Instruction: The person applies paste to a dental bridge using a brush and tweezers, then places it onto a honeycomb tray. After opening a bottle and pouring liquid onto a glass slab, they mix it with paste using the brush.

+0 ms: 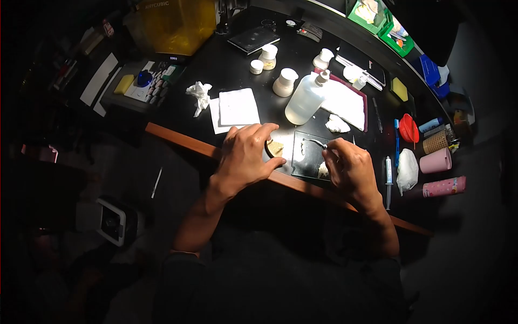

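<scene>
My left hand (247,154) curves its thumb and fingers around a round, dark-rimmed piece at the table's front edge. A beige textured lump (275,148) shows between thumb and forefinger; the rest is hidden by the hand. In my right hand (349,168), fingers are closed on a thin metal tool with a curved tip (313,141). That tip is over a glass slab (300,162), where small white dabs (302,146) lie. A small cream-coloured piece (323,170) sits on the slab's near right part, beside my right fingers.
A pump bottle (304,102) stands behind the slab, with small jars (285,83) around it. White paper sheets (239,108) and crumpled tissue (199,97) lie left. On the right are a syringe (388,181), a red cup (408,128) and a pink cup (436,161).
</scene>
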Action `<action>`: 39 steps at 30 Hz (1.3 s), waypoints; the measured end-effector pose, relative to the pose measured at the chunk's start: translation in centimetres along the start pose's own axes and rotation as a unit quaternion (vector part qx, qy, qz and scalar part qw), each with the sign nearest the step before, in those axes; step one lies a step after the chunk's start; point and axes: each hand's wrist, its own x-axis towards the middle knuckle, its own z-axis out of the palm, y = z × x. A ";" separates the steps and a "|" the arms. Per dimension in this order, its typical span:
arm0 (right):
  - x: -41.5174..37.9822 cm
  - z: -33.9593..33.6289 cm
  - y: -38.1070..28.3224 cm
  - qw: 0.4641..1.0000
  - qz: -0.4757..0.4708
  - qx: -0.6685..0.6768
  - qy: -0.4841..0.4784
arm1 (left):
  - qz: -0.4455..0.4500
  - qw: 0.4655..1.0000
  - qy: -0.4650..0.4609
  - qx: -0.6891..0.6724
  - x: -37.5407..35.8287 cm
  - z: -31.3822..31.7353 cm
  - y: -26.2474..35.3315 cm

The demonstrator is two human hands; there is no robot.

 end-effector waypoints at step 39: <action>3.8 0.8 -2.8 0.972 -0.129 -0.197 -0.027 | -0.008 0.993 0.121 0.010 -0.9 2.7 -0.4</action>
